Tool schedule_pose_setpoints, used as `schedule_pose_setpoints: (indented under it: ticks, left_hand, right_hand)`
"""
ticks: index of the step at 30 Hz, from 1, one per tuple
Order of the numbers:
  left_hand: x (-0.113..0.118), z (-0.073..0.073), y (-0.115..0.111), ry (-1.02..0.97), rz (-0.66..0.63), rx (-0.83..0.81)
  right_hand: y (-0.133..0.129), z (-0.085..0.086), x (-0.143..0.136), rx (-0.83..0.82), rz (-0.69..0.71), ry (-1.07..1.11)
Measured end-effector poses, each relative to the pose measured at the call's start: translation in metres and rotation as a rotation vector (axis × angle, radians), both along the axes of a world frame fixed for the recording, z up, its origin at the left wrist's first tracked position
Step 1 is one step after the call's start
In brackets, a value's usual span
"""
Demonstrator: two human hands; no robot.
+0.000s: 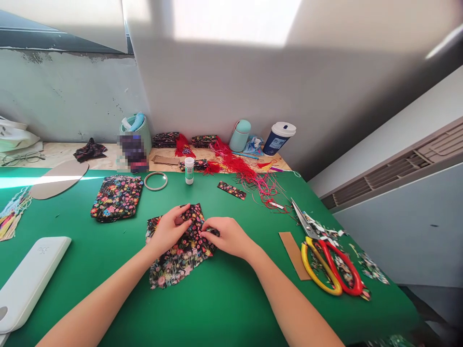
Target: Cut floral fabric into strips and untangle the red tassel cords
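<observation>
A piece of black floral fabric (181, 258) lies on the green mat (108, 299) in front of me. My left hand (169, 232) presses on its upper left part, fingers curled over a folded edge. My right hand (226, 236) pinches the fabric's upper right edge between thumb and fingers. Both hands meet near the top of the piece.
A second floral fabric stack (116, 196), a ring (156, 181) and a glue stick (189, 170) lie farther back. Red tassel threads (253, 176) spread at the back right. Scissors (325, 255), a cardboard strip (294, 254) and fabric scraps lie right. A white device (31, 279) sits left.
</observation>
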State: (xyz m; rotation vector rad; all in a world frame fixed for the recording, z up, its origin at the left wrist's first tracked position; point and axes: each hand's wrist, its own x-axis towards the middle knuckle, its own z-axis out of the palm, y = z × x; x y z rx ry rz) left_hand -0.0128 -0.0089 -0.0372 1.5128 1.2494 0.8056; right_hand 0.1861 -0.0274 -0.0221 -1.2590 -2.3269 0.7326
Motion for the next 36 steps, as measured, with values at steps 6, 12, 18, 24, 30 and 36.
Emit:
schedule_pose_setpoints:
  ticks: [6, 12, 18, 24, 30, 36]
  left_hand:
    - [-0.002, 0.015, -0.001, -0.253, 0.070, -0.396]
    - [-0.007, 0.028, -0.003, -0.089, 0.037, -0.493]
    - [-0.010, 0.026, -0.010, -0.020, -0.072, -0.442]
    - [-0.014, 0.025, -0.012, 0.045, -0.117, -0.426]
    - [-0.018, 0.028, -0.013, 0.151, -0.147, -0.405]
    - [-0.023, 0.028, -0.010, 0.435, -0.122, -0.025]
  right_hand:
    - [0.002, 0.000, -0.002, -0.005, -0.030, -0.003]
    - [0.003, -0.003, -0.002, -0.014, -0.040, -0.016]
    - [0.002, -0.002, -0.002, -0.024, 0.001, -0.069]
    - [0.001, -0.003, -0.002, -0.014, 0.050, -0.118]
    - [0.003, -0.010, 0.000, 0.021, 0.059, -0.155]
    - [0.004, -0.011, 0.002, -0.005, 0.077, -0.153]
